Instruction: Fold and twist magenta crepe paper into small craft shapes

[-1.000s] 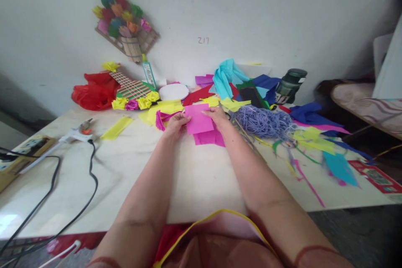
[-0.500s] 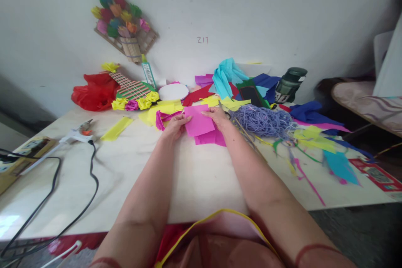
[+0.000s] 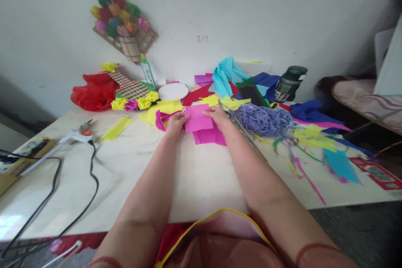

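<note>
Between my two hands is a small pink crepe paper piece (image 3: pixel 198 117), held up by its sides. My left hand (image 3: pixel 177 123) pinches its left edge, thumb in front. My right hand (image 3: pixel 219 116) grips the upper right edge in the same way. Below it on the table lies a darker magenta crepe paper piece (image 3: pixel 209 137), partly hidden by the held one. A twisted magenta paper strip (image 3: pixel 161 119) rests just left of my left hand. Yellow paper (image 3: pixel 160 111) lies behind it.
A tangle of purple-blue string (image 3: pixel 262 120) lies right of my right hand. Paper scraps, a dark phone (image 3: pixel 250 94) and a dark green jar (image 3: pixel 290 83) stand further back. At left are a glue gun (image 3: pixel 77 135), its black cable (image 3: pixel 94 171) and a power strip (image 3: pixel 29 155).
The pink paper has turned slightly in my hands and now sits more level. My left fingers have shifted to its left edge. Things on the table have stayed put.
</note>
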`<state>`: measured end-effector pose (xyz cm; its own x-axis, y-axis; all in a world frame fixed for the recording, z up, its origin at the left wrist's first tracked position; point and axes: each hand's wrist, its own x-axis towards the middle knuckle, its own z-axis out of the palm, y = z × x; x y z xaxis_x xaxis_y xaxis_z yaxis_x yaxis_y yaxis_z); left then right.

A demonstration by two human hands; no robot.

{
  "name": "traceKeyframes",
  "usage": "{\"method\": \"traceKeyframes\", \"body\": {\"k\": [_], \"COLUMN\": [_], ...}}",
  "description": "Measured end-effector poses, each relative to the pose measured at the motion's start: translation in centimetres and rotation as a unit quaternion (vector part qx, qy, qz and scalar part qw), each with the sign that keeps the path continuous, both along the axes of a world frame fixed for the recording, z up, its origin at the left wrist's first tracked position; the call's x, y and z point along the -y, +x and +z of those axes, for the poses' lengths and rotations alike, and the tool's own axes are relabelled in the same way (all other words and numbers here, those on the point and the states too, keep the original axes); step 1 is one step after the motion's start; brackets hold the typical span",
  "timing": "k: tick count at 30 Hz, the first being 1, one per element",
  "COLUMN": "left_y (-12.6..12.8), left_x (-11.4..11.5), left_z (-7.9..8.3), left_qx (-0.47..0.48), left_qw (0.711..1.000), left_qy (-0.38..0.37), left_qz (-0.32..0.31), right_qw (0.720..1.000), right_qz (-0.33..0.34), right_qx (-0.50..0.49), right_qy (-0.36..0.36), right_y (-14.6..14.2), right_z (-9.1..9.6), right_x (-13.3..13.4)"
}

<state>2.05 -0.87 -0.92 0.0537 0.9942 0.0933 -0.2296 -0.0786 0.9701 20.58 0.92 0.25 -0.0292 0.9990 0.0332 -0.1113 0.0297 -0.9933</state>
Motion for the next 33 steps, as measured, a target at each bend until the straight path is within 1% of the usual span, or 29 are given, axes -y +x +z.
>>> {"method": "traceKeyframes", "body": {"k": [3,10,15,18,20,23,25,27,28,29,30,31,33], "left_y": [0.0,0.0,0.1,0.3,0.3,0.4,0.4,0.4,0.4,0.4,0.5,0.5,0.5], "left_x": [-0.1,-0.4,-0.7,-0.7,-0.6,-0.6,-0.6,-0.4,-0.3,-0.1,0.1,0.4,0.8], "left_z": [-0.1,-0.2,-0.4,-0.5,-0.4,-0.3,-0.2,0.0,0.1,0.3,0.4,0.6,0.8], "left_qx": [0.000,0.038,-0.014,-0.052,-0.070,-0.092,-0.101,-0.102,-0.101,-0.099,-0.099,-0.097,-0.091], "left_qw": [1.000,0.997,0.992,0.988,0.985,0.979,0.973,0.969,0.971,0.977,0.983,0.990,0.996], "left_qy": [0.010,0.019,0.011,0.018,0.023,0.025,0.033,0.044,0.048,0.044,0.032,0.020,0.017], "left_qz": [0.022,0.062,0.125,0.147,0.159,0.182,0.206,0.218,0.212,0.186,0.148,0.098,0.015], "right_qw": [1.000,0.999,0.999,0.999,0.998,0.997,0.997,0.998,0.999,0.999,0.999,0.998,0.997], "right_qz": [0.010,0.043,0.031,0.001,-0.006,0.030,0.051,0.043,0.031,0.018,0.006,-0.004,-0.020], "right_qx": [-0.005,-0.008,-0.014,-0.018,-0.030,-0.055,-0.048,-0.021,-0.005,0.011,0.023,0.033,0.048], "right_qy": [0.008,0.021,0.027,0.050,0.060,0.043,0.033,0.035,0.039,0.043,0.048,0.054,0.062], "right_y": [0.0,-0.2,-0.5,-0.8,-1.0,-1.2,-1.4,-1.4,-1.4,-1.4,-1.4,-1.3,-1.2], "right_z": [-0.2,-0.5,-0.6,-0.6,-0.5,-0.3,-0.2,-0.1,-0.1,-0.1,-0.1,-0.1,-0.1], "right_x": [-0.1,-0.1,-0.2,-0.2,-0.1,0.3,0.6,0.7,0.7,0.7,0.7,0.6,0.5]}}
